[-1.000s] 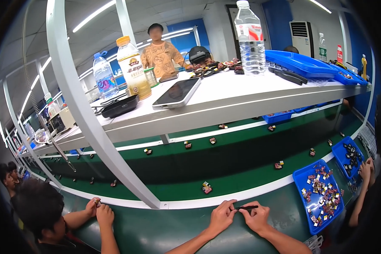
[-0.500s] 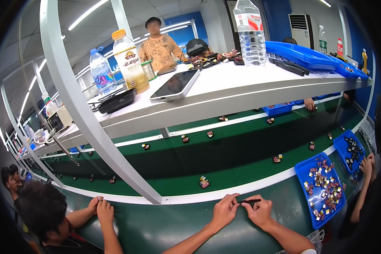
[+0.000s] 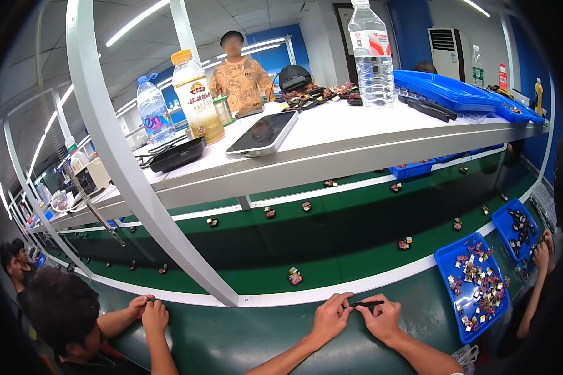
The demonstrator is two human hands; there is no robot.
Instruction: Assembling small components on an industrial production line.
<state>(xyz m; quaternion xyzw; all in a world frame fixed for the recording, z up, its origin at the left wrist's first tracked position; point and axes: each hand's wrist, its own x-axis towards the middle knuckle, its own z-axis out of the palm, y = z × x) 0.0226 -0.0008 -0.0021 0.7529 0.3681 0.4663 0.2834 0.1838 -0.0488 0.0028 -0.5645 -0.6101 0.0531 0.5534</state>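
Observation:
Over the front strip of the green work surface (image 3: 256, 337), my two hands come together. My right hand (image 3: 382, 322) is closed around a slim black pen-like tool (image 3: 370, 304), which lies almost level and points left. My left hand (image 3: 329, 320) is closed too, thumb and fingers pinched at the tool's left end. Whatever small thing those fingers hold is hidden. To the right of my right hand stands a blue tray (image 3: 441, 262) with many small pink, yellow and black parts.
Beyond a white rail (image 3: 306, 299) runs a green conveyor belt (image 3: 256, 247) carrying spaced small parts. A white post (image 3: 137, 169) and a shelf (image 3: 331, 140) with bottles and a phone (image 3: 263, 133) rise ahead. Co-workers sit left and right; another blue tray (image 3: 498, 220) holds black parts.
The parts on the belt have shifted slightly left. My hands stay together in nearly the same place, with the black tool still in my right hand. The view has tilted a little.

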